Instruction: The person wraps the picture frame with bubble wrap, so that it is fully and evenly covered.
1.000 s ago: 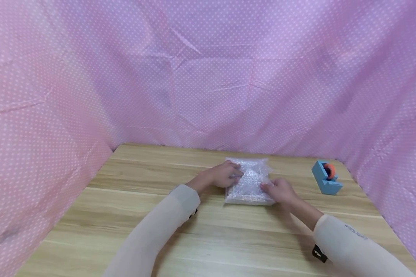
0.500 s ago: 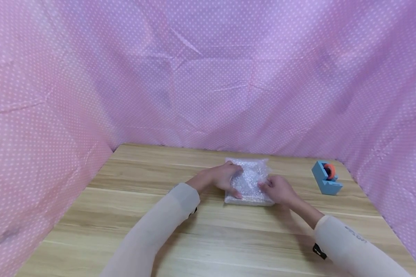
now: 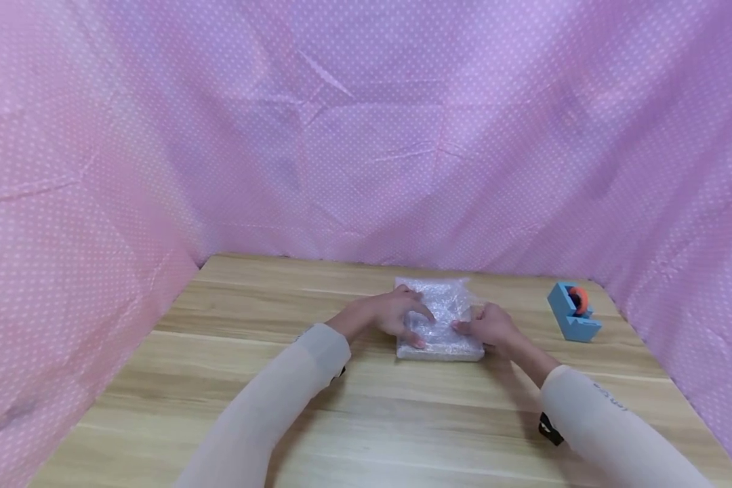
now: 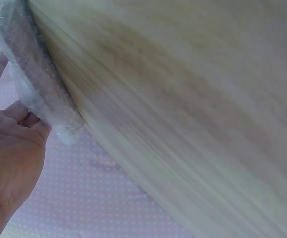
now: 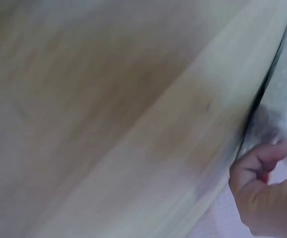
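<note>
A flat, square parcel in clear bubble wrap (image 3: 442, 349) lies on the wooden table, right of centre in the head view. Spread over its left side is my left hand (image 3: 393, 313), thumb near the front edge and fingertips on top of the wrap. My right hand (image 3: 493, 327) pinches the wrap at the right edge, its thumb pressing on the top face. In the left wrist view, the left palm (image 4: 14, 153) faces the parcel's side (image 4: 41, 79). Curled fingers (image 5: 252, 166) hold the wrap (image 5: 277, 116) in the right wrist view. The parcel's contents are hidden.
A blue tape dispenser (image 3: 570, 325) with an orange tape roll (image 3: 579, 300) stands to the right of the parcel. Pink dotted cloth (image 3: 366, 169) hangs behind and along both sides of the wooden table (image 3: 366, 420).
My left fingers have spread out, the thumb coming down toward the parcel's front edge. The right hand has shifted slightly left, and the wrap lies flatter at the parcel's right side.
</note>
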Available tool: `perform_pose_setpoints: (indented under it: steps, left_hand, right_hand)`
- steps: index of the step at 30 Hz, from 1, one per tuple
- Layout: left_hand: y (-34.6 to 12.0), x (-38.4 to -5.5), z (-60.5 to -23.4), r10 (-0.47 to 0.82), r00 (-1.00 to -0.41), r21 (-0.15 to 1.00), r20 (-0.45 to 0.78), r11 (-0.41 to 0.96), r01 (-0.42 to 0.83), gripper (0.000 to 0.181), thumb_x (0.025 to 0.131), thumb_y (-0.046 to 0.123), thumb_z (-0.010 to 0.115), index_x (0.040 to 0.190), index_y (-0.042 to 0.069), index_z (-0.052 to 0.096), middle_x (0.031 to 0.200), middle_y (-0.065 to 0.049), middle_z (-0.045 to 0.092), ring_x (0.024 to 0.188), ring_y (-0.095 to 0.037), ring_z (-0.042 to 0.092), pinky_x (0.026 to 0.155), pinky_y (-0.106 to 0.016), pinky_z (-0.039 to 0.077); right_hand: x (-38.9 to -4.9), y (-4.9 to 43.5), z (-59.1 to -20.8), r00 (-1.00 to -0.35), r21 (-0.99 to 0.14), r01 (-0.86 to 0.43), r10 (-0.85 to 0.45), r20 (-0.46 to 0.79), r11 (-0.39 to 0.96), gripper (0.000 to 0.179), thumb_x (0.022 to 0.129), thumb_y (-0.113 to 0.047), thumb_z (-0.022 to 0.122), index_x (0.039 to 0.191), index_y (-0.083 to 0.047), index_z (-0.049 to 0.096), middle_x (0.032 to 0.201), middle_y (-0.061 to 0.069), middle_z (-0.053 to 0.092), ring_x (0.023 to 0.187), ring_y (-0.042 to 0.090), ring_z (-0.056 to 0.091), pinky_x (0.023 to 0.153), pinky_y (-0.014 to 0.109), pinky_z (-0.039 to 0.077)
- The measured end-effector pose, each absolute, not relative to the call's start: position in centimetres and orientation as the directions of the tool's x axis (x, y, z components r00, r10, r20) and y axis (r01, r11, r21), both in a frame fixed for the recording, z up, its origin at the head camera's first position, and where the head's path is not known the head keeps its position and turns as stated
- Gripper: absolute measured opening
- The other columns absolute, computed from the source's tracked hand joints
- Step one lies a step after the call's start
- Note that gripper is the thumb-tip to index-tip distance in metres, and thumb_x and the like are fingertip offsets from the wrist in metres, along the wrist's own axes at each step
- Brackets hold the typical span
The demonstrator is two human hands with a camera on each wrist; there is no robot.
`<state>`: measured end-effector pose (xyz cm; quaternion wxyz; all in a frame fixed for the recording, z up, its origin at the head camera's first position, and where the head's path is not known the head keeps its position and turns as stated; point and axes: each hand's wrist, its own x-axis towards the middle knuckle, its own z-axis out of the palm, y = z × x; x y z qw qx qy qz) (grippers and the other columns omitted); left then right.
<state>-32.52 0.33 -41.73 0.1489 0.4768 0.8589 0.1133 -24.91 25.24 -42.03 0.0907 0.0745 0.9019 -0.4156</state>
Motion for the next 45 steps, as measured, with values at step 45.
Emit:
perform_pose_setpoints:
  steps: [45]
  left_hand:
    - [0.7, -31.3, -41.8, 0.811, -0.561, 0.335, -0.167, 0.582, 0.741, 0.07, 0.076, 0.073, 0.076, 0.132, 0.034, 0.062, 0.167, -0.008, 0.029, 0.151, -0.026, 0.023, 0.114, -0.052, 0.039]
  right_hand:
    - [-21.6, 28.6, -41.8, -0.984, -0.745, -0.087, -0.172, -0.038, 0.662, 0.013, 0.088, -0.001, 0.072, 0.098, 0.007, 0.07, 0.075, 0.003, 0.067, 0.067, 0.013, 0.059, 0.057, 0.025, 0.053]
